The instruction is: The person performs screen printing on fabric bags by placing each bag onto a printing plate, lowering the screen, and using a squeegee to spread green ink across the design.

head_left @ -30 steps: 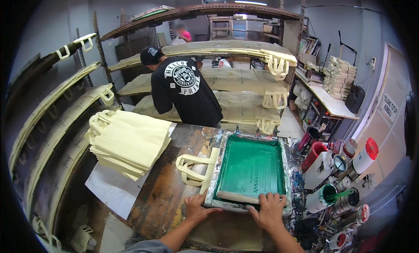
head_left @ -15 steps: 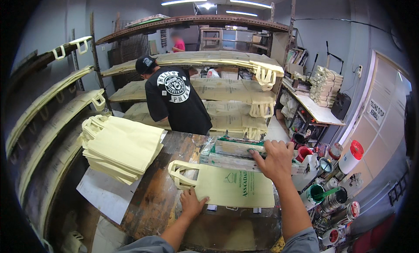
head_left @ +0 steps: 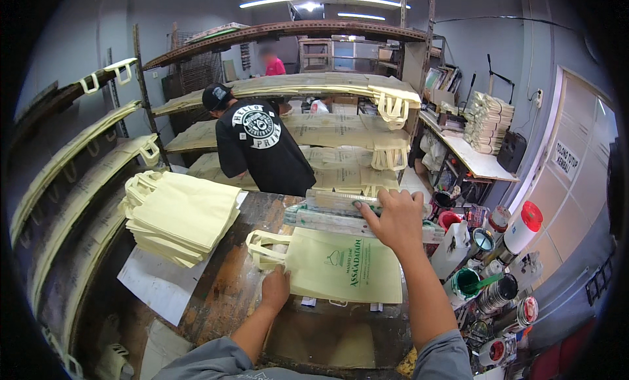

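A pale yellow fabric tote bag [head_left: 321, 265] with a green print lies flat on the worktable, its handles toward the left. My left hand [head_left: 276, 288] is closed on the bag's near left corner, below the handles; the fingertips are partly hidden. Beyond the bag, a screen-printing frame [head_left: 314, 217] with green ink smears stands tilted up along the bag's far edge. My right hand [head_left: 400, 216] grips the frame's upper edge, thumb on the near side.
A stack of blank tote bags [head_left: 183, 213] sits on the table's left over white paper [head_left: 160, 288]. Ink cans and tubs [head_left: 465, 283] crowd the right side. A person in a black shirt [head_left: 265, 147] stands beyond the table at racks [head_left: 347, 128] of bags.
The screen frame has swung farther up and away, showing the whole print. My left hand has gone from spread fingers on the bag to closed on its corner.
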Demonstrator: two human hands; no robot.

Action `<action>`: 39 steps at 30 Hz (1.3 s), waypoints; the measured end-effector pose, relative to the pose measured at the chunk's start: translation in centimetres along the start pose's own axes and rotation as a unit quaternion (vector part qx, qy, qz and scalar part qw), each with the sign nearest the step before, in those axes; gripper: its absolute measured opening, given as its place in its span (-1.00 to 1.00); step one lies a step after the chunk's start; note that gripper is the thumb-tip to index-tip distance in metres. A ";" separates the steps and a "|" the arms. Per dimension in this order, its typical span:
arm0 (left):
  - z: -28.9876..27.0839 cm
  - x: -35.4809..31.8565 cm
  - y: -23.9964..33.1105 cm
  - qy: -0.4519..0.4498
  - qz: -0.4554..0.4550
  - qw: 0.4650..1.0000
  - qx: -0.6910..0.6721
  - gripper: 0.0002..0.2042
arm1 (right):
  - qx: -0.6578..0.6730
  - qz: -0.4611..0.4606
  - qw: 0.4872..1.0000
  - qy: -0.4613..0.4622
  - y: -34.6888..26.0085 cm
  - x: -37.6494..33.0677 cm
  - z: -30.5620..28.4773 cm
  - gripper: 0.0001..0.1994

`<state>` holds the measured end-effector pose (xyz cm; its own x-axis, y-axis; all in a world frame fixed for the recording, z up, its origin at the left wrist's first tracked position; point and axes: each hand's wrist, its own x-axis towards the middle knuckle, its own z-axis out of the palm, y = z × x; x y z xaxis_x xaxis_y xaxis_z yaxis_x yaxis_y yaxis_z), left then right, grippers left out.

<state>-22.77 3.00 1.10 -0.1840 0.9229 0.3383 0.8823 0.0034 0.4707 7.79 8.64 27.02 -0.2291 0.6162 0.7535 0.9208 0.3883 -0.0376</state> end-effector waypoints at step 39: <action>-33.0 20.5 -22.3 0.325 -0.203 0.844 0.375 -0.26 | -0.080 0.007 0.997 -0.020 2.7 1.8 1.5 -0.37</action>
<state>-60.54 9.15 24.49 -0.5208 0.3807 0.7641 0.6701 0.7369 0.0896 9.34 11.87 27.30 -0.2256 0.6484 0.7271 0.9616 0.2678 0.0595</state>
